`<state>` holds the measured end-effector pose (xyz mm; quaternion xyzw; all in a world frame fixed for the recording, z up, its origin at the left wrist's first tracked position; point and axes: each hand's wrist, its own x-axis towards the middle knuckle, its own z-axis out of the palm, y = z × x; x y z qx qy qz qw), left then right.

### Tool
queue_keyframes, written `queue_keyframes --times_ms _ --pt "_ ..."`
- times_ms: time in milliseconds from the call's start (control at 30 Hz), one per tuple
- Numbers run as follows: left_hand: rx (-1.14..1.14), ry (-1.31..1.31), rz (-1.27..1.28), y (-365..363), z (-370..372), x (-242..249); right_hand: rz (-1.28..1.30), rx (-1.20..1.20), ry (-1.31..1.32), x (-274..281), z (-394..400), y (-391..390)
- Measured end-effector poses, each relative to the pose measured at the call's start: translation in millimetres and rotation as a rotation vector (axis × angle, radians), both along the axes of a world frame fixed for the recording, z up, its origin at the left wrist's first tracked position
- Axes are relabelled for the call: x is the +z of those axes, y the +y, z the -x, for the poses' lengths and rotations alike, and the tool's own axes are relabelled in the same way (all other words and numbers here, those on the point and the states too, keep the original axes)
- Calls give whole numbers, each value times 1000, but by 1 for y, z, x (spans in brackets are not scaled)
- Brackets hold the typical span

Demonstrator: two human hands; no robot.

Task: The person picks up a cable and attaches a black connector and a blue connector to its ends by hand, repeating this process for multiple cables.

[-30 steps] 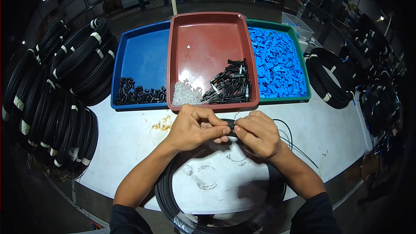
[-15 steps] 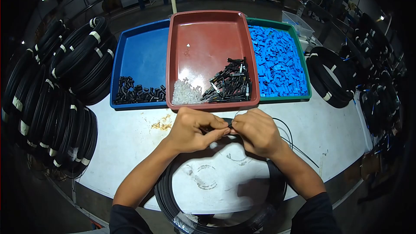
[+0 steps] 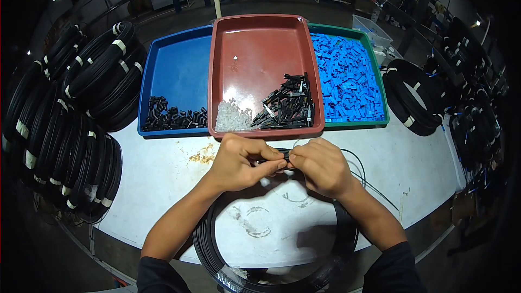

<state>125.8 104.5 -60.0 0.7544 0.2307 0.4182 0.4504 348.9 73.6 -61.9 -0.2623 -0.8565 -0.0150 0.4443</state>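
Observation:
A coil of black cable [image 3: 209,241] lies on the white table's near edge, with clear tape round its lower part. At its far side my left hand [image 3: 247,163] is closed, thumb and fingers pinching the cable strands. My right hand [image 3: 320,165] is pinched close beside it on the same stretch of the coil, its fingertips nearly touching those of my left hand. The fingers hide what exactly sits between them. A loose black cable end [image 3: 382,194] runs out to the right past my right hand.
Beyond my hands stand a blue tray [image 3: 179,70] with black parts, a red tray [image 3: 260,49] with clear and black pieces, and a green tray [image 3: 380,76] of blue clips. Cable coils [image 3: 59,141] are stacked left; more coils [image 3: 415,95] lie right.
My right hand has shifted slightly, its fingers turned a little at the cable. My left hand is almost unmoved.

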Motion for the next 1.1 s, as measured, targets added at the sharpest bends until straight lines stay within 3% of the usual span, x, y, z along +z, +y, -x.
queue_keyframes --times_ms 67,133,167,233,300,367,433,467,500,533,567,633,667,733,800,900,933,1033,1100 --pt "-35 -45 93 0 -1 1 -330 -47 -102 11 4 -4" --pt "-99 -134 282 0 -2 1 -344 -50 -104 6 2 -3" --pt "-100 -133 279 2 -3 2 -228 -37 -74 2 -1 -2" --pt "23 83 -585 5 -3 2 -109 -20 -44 -6 -2 -1" --pt "38 73 -566 5 -2 0 68 0 97 -11 0 1" --pt "49 64 -545 4 -2 -1 -8 -1 71 -6 2 2" --pt "43 -46 22 0 -3 -1 -78 -6 45 2 2 0" --pt "42 -47 23 0 -4 0 -176 -20 -11 7 2 -1" --pt "-1 -89 183 -1 -4 2 -273 -35 -66 9 1 -2" --pt "-44 -130 345 -1 -4 3 -271 -37 -66 8 1 -3" --pt "-45 -130 344 0 -5 1 -243 -40 -68 6 0 -3" --pt "68 0 -404 4 -7 -3 -217 -41 -71 -1 -2 -1" --pt "70 0 -405 5 -6 -1 -98 -17 -4 -9 -4 2" --pt "84 81 -660 6 -4 1 20 11 63 -12 -2 3" --pt "70 24 -538 5 -3 -2 0 -6 124 -7 4 1" --pt "4 -51 121 1 -3 -1 -158 -45 -2 3 2 -1" --pt "1 -50 122 1 -4 -2 -157 -48 -1 4 1 -2" --pt "9 -85 -33 3 -7 -1 -167 -40 -57 1 -2 -3" --pt "90 146 -744 4 -4 5 96 11 90 -10 -4 0"
